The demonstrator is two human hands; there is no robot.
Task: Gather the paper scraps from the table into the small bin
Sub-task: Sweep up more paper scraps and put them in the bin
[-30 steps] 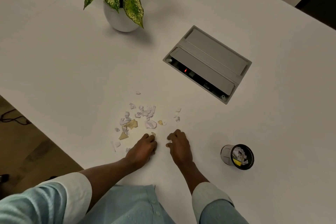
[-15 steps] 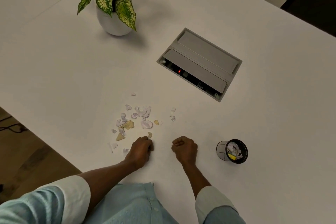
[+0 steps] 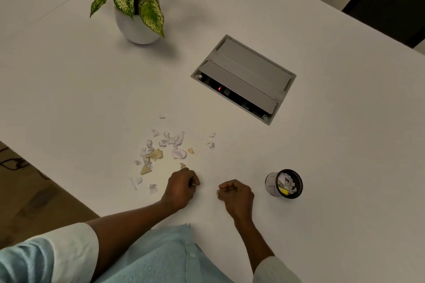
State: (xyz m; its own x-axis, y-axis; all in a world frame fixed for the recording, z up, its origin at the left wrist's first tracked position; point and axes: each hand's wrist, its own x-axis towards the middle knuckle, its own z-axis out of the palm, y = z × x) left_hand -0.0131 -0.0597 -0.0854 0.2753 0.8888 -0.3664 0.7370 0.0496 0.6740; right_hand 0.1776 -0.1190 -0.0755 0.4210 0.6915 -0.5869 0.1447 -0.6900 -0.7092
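Scraps of paper (image 3: 165, 147), white and some yellowish, lie spread on the white table (image 3: 69, 89) in its left-middle part, in front of the person and a little to the left. Behind them, well apart and nearer the far edge, stands a white pot with a green spotted plant (image 3: 138, 7). At the near edge of the scraps rests the left hand (image 3: 181, 187), with the fingers curled in; one yellowish piece (image 3: 182, 165) lies just beside its knuckles, and I cannot tell if the hand holds any paper inside. The sleeve of this arm is rolled up, light blue with a white cuff. A little to the right, apart from the left one, the right hand (image 3: 236, 194) is clenched into a fist on the table; something small and pale shows at its fingertips, but it is too small to say that it is paper. Farther back, a grey cable box (image 3: 243, 78) is set into the table surface, its flap raised and a small red light visible inside. To the right of the right hand, near but not touching, stands the small bin (image 3: 285, 182), round with a dark rim, tilted toward the camera and already holding white and yellow pieces.
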